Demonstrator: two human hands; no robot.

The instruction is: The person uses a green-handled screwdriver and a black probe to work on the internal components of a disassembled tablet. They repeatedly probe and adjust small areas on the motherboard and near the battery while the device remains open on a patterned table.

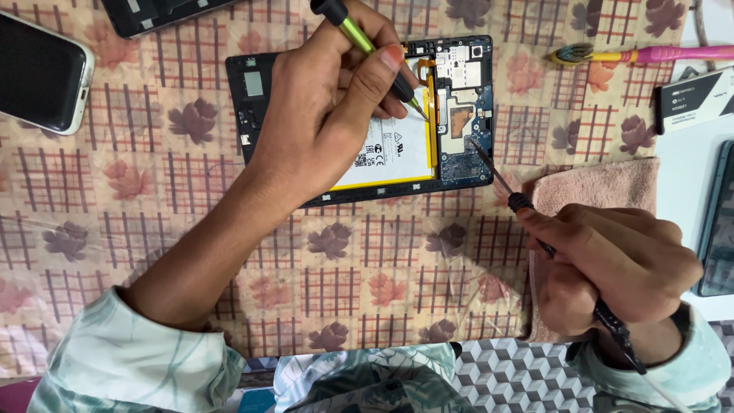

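Checked cloth with leaf prints (153,191) covers the bench beneath us, and at upper centre of the frame lies our opened tablet (367,115), back cover off, white battery (390,153) and blue circuit board (462,107) showing. Our left hand (329,107) sits over the tablet's middle, fingers closed round a green-and-black screwdriver (367,46), its tip down by the orange flex strip at the battery's right edge. Over at lower right, our right hand (612,260) is clenched on a slim black tool (527,214); its thin shaft slants up and left, and the point meets the board near the tablet's lower right corner. That hand hovers above a pink towel (604,183). Upper left, we see a dark phone with a white frame (38,73), screen off. Another dark device (160,11) pokes in at the top edge. Upper right, a pink-and-yellow toothbrush (634,53) lies flat, and just below it a small white box (696,99). A dark-screened device (719,222) rests at the right edge.
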